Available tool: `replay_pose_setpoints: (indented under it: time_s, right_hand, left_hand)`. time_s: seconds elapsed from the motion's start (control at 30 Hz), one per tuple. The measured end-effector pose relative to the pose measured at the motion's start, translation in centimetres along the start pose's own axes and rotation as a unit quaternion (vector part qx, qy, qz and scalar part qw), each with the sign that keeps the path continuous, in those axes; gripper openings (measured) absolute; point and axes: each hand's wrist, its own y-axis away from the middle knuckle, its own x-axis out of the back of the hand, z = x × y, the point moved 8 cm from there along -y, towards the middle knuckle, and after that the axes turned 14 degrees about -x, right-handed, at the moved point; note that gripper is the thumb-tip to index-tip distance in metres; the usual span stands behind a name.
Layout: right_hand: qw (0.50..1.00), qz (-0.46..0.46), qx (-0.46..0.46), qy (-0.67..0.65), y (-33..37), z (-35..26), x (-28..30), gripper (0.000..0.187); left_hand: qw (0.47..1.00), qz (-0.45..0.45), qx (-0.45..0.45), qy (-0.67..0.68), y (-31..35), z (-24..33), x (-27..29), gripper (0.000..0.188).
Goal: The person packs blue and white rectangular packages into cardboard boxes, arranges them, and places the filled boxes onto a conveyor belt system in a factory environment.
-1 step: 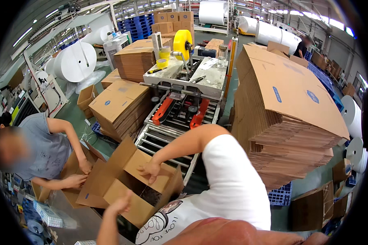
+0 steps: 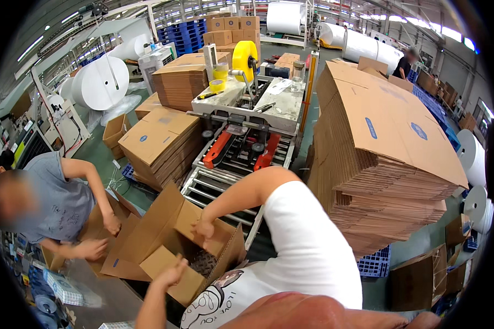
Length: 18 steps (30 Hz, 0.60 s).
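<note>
In front of me stands an open cardboard box (image 2: 233, 247), its flaps raised and a dark patterned surface showing deep inside. My left hand (image 2: 173, 272) is closed at the edge of the near flap (image 2: 167, 266), fingers drawn together. Across the opening, my right hand (image 2: 204, 227) curls over the far flap (image 2: 189, 216), its fingertips partly hidden. A tall outer flap (image 2: 142, 236) leans out to the left. Beyond it, a co-worker's hands (image 2: 112, 223) are at another open box (image 2: 96, 219).
A roller conveyor (image 2: 214, 183) leads to a taping machine with red side guides (image 2: 217, 151) and a yellow tape roll (image 2: 245, 60). Flat carton stacks rise at the right (image 2: 389, 120) and left (image 2: 159, 137). Another open box (image 2: 420, 279) sits at the lower right.
My left hand has moved slightly right and up, its fingers closing at the flap. My right hand has gone from spread to curled. The opening shows wider; one co-worker hand has shifted left.
</note>
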Motion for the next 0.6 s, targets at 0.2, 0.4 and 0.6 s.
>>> replay_pose_setpoints:
  time_s: [0.2,0.4,0.6]
  right_hand:
    - [0.893,-0.264,0.247,-0.268,8.8,-9.1,0.1,0.084]
    - [0.925,0.367,0.059,0.074,6.2,-1.2,8.0,0.113]
    - [0.802,0.594,0.04,-0.044,7.6,-2.7,9.5,0.095]
  left_hand:
    - [0.838,0.468,-0.185,0.213,7.5,-5.8,6.6,0.037]
    - [0.874,0.369,-0.25,0.193,5.1,-3.3,1.3,0.092]
    - [0.744,0.624,-0.17,0.165,6.4,0.2,3.9,0.109]
